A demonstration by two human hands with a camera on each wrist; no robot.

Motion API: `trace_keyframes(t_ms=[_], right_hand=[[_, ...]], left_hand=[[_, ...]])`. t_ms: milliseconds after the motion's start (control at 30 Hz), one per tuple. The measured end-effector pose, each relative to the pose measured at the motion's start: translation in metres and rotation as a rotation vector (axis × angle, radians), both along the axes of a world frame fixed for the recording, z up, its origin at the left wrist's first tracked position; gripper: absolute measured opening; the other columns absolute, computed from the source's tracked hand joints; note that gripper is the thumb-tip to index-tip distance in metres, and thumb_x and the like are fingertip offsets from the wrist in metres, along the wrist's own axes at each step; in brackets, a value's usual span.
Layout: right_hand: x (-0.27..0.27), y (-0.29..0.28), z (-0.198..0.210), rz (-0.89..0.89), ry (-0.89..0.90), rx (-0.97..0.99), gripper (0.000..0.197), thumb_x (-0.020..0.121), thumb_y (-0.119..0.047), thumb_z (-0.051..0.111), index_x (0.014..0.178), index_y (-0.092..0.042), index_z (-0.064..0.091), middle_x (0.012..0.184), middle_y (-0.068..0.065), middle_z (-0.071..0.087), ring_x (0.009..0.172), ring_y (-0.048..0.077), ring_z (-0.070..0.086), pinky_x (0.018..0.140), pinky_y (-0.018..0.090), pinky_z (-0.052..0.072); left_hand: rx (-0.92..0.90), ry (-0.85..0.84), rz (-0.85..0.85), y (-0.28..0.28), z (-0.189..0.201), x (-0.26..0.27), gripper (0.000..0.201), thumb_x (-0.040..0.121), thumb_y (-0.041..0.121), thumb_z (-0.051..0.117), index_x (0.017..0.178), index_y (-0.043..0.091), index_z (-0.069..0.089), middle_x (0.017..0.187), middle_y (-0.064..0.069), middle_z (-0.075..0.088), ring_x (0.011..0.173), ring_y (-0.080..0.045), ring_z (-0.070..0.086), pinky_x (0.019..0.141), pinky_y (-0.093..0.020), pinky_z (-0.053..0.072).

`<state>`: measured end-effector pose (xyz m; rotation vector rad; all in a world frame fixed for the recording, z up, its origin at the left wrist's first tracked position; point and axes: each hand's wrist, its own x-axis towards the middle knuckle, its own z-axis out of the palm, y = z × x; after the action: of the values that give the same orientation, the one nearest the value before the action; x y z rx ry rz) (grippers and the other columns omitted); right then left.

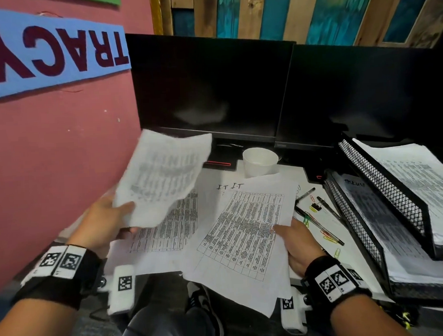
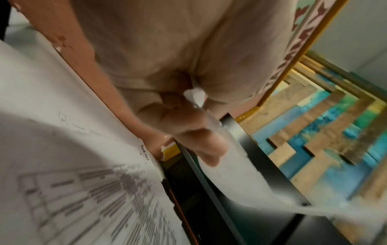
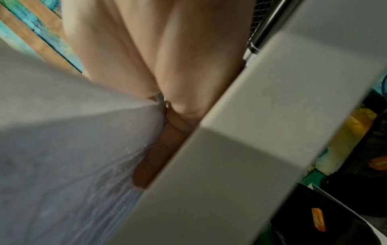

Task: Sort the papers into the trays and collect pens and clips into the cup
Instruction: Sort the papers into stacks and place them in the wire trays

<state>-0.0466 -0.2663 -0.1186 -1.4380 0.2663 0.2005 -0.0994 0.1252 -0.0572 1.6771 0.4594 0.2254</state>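
My left hand [image 1: 115, 219] pinches a blurred printed sheet [image 1: 162, 176] lifted above the desk at the left; the left wrist view shows the thumb [image 2: 201, 145] pressed on that sheet's edge [image 2: 240, 175]. My right hand [image 1: 293, 241] grips the right edge of a second printed sheet [image 1: 244, 233] that hangs over the desk's front edge. Its fingers [image 3: 155, 154] lie under the paper [image 3: 73, 149] in the right wrist view. More printed pages [image 1: 172, 227] lie flat under both. A white paper cup [image 1: 260, 162] stands behind them. Pens [image 1: 321, 224] and coloured paper clips [image 1: 329, 236] lie between the sheets and the black mesh trays [image 1: 380, 185].
Two dark monitors [image 1: 275, 88] stand along the back of the desk. The stacked mesh trays at the right hold paper piles [image 1: 421, 183]. A pink wall [image 1: 47, 151] with a blue name banner closes the left side. My knees and shoes [image 1: 202, 310] show below the desk edge.
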Motion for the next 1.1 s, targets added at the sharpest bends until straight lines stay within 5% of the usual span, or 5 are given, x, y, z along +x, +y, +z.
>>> trace_keyframes(t_ms=[233,433,567,733,1100], right_hand=[[-0.002,0.001,0.005,0.028,-0.024,0.175,0.040,0.107,-0.033,0.057,0.143,-0.015,0.061,0.133,0.007,0.073,0.123,0.026,0.070,0.114,0.048,0.047],[0.003,-0.004,-0.009,0.069,-0.047,-0.008,0.039,0.096,-0.011,0.071,0.134,-0.018,0.068,0.126,0.006,0.077,0.114,0.032,0.074,0.105,0.059,0.054],[0.007,-0.004,-0.013,0.037,-0.040,-0.081,0.039,0.098,0.006,0.060,0.129,-0.016,0.070,0.121,0.008,0.078,0.110,0.034,0.075,0.100,0.060,0.056],[0.006,-0.004,-0.014,0.029,-0.044,-0.086,0.040,0.098,0.007,0.059,0.129,-0.015,0.070,0.120,0.009,0.078,0.110,0.035,0.074,0.100,0.062,0.056],[0.005,-0.003,-0.012,0.028,-0.038,-0.096,0.038,0.098,0.007,0.059,0.127,-0.014,0.071,0.120,0.010,0.078,0.110,0.036,0.074,0.100,0.063,0.056]], left_hand=[[0.196,0.184,-0.398,-0.063,-0.017,-0.009,0.018,0.102,0.011,0.063,0.119,0.015,0.064,0.086,-0.014,0.079,0.057,-0.027,0.071,0.045,-0.031,0.052],[0.283,0.266,-0.738,-0.083,-0.011,-0.015,0.017,0.101,0.030,0.067,0.117,0.026,0.070,0.095,0.003,0.082,0.074,-0.015,0.075,0.060,-0.028,0.055],[0.321,0.169,-0.535,-0.062,-0.004,-0.009,0.024,0.091,0.055,0.070,0.104,0.036,0.074,0.086,0.020,0.078,0.083,-0.004,0.070,0.076,-0.022,0.052],[0.767,0.359,-0.215,-0.012,-0.014,-0.001,0.067,0.077,0.065,0.075,0.137,0.038,0.061,0.153,-0.004,0.052,0.134,-0.030,0.056,0.112,-0.049,0.045],[0.723,0.403,-0.181,-0.021,-0.010,-0.006,0.098,0.079,0.021,0.089,0.160,0.022,0.033,0.141,-0.011,0.062,0.127,-0.032,0.059,0.103,-0.040,0.048]])
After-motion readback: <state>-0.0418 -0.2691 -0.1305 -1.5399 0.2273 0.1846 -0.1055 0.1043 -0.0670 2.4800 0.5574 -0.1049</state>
